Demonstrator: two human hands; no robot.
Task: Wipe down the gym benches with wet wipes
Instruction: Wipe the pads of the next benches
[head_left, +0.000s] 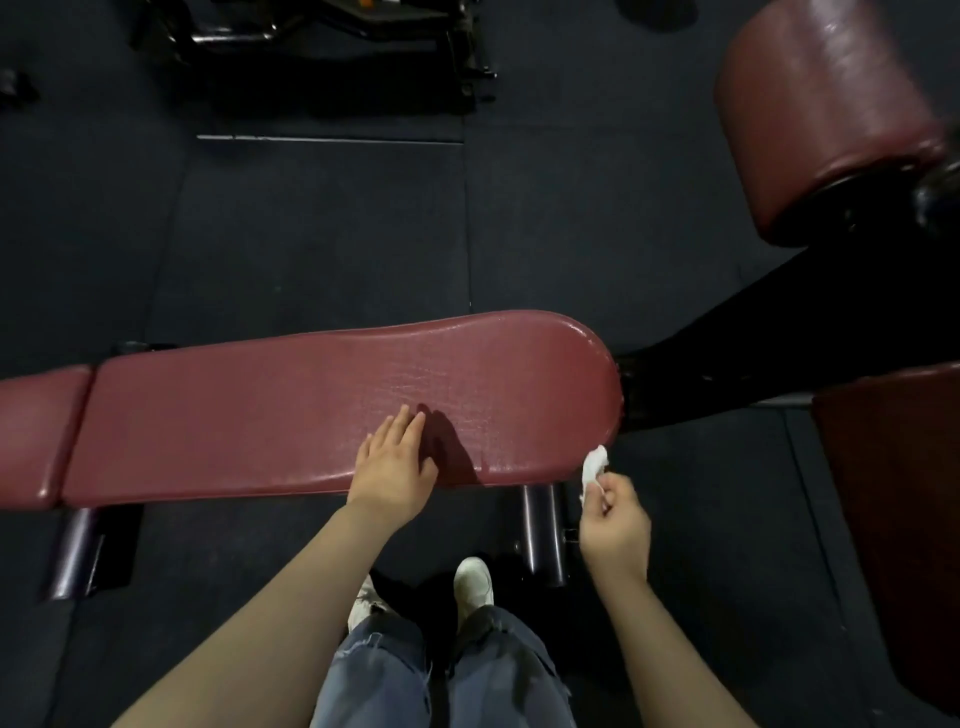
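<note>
A long dark-red padded gym bench (291, 410) runs across the middle of the view, with its rounded end at the right. My left hand (395, 467) lies flat on the near edge of the pad, fingers apart and empty. My right hand (615, 525) hovers just off the bench's lower right corner, fingers closed on a crumpled white wet wipe (593, 466). The wipe's upper tip is right at the pad's edge.
A second red pad section (36, 431) adjoins the bench at the left. A red roller pad (831, 109) on a black frame stands at upper right, another dark red pad (893, 519) at right. Black machine frame (332, 47) lies beyond. My shoes (470, 582) stand on dark rubber flooring.
</note>
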